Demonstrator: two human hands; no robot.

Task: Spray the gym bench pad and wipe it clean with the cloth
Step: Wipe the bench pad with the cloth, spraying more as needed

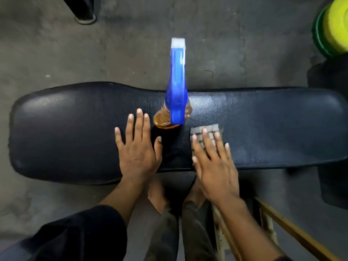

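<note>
Starting at your hands: left hand [138,147] lies flat on the bench pad [66,129], fingers spread, holding nothing; right hand [212,162] is flat too, fingers spread, pressing down on the grey cloth [206,129] rather than gripping it. The right hand looks motion-blurred, so read it as mid-wipe, but that's my call, not certain. Cloth sits under the right fingertips, just right of pad centre, near your edge. Spray bottle [177,95] stands upright on the pad between the two hands and a bit beyond them, amber body at the base, blue trigger head on top, nozzle pointing away from you. The left thumb and fingertips are just beside the bottle base, so left is the nearer hand if you need to spray again or lift it clear. Key relation: the pad's long axis runs left-right across your view, and the right hand with the cloth has the whole right half open ahead of it, while the bottle blocks a straight sweep along the far side towards the left. I'd wipe rightward along the long axis first and move the bottle with the left before crossing centre. Risk: clipping the bottle on a return stroke.
</note>
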